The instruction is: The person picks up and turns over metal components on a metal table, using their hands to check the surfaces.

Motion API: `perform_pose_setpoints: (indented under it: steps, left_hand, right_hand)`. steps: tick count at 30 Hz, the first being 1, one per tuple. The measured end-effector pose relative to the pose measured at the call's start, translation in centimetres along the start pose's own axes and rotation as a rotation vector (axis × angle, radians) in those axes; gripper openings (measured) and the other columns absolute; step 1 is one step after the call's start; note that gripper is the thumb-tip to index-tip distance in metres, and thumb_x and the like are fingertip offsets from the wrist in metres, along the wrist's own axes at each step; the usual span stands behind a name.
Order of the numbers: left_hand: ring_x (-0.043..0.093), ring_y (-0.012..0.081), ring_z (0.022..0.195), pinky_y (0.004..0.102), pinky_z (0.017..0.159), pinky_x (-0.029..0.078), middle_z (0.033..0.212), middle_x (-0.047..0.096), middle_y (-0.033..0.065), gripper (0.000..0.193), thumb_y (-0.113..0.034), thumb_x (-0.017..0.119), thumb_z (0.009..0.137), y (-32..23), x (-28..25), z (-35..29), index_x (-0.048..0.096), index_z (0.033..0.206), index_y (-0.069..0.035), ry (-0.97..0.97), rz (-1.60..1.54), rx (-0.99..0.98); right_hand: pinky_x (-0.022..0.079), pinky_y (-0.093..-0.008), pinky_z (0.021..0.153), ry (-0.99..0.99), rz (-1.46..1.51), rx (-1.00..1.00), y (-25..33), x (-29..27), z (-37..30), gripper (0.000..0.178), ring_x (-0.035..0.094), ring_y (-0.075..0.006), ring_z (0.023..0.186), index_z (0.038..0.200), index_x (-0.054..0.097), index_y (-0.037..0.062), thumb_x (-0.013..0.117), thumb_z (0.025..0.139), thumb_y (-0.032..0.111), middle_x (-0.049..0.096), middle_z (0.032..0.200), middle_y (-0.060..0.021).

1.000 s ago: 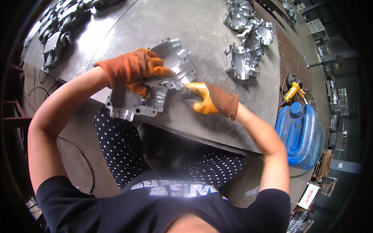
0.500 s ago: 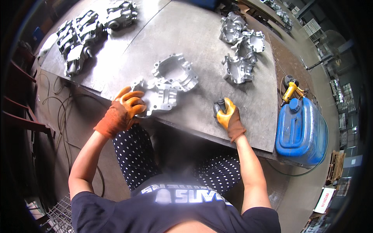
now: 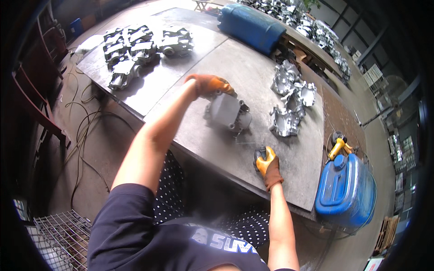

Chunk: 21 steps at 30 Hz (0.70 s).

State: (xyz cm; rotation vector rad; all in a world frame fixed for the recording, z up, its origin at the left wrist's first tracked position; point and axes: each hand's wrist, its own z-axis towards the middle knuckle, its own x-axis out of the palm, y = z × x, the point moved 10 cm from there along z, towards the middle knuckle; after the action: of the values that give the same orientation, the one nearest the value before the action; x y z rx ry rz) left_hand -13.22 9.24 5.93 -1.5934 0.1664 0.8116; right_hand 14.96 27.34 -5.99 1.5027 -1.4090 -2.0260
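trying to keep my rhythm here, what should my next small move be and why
Probably bring the dark tool in your right hand toward the near side of the grey casting. Your left hand is at the casting's far edge, leaving the near side uncovered, and the tool is apart from it, off to the right.

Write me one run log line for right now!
left hand: touching far edge of gray metal casting | right hand: holding dark tool | table: more castings left and right

Light glares off the bench (image 3: 257,81). Grey floor (image 3: 49,180) surrounds it — red frame (image 3: 50,128) at left, wooden pallets (image 3: 386,235) at right.
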Motion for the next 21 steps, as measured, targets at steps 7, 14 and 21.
perform_pose_setpoints:
  steps: [7, 14, 21]
  left_hand:
    - [0.064, 0.0307, 0.114, 0.0456, 0.093, 0.05, 0.12, 0.069, 0.0174, 0.047, -0.039, 0.072, 0.083, -3.8, -1.6, 2.0, 0.068, 0.117, -0.007, -0.36, 0.615, -0.458]
    - [0.047, 0.0345, 0.13, 0.0599, 0.115, 0.029, 0.136, 0.056, 0.0072, 0.027, -0.031, 0.061, 0.092, -8.0, 14.7, -1.4, 0.07, 0.113, -0.017, -0.295, 1.048, 0.37]
    - [0.047, 0.0296, 0.131, 0.0557, 0.111, 0.034, 0.138, 0.054, 0.0024, 0.019, -0.019, 0.061, 0.091, -0.2, 4.5, -3.8, 0.073, 0.104, -0.022, -0.398, 1.172, 0.279]
  right_hand:
    - [0.049, -0.0338, 0.06, 0.027, 0.147, 0.075, 0.7, 0.2, -0.5, 0.013, 0.062, -0.0168, 0.066, 0.1, 0.065, 0.0034, 0.066, 0.09, 0.012, 0.066, 0.077, -0.0081]
    - [0.049, -0.0332, 0.06, 0.037, 0.138, 0.0, 0.4, 0.0, -0.2, 0.018, 0.058, -0.0137, 0.066, 0.104, 0.065, 0.0011, 0.068, 0.088, 0.01, 0.066, 0.076, -0.0072]
    - [0.051, -0.0322, 0.065, -0.051, 0.007, 0.05, 0.8, 0.0, -0.4, 0.029, 0.063, -0.0185, 0.074, 0.111, 0.062, -0.0003, 0.069, 0.088, 0.016, 0.066, 0.085, -0.011]
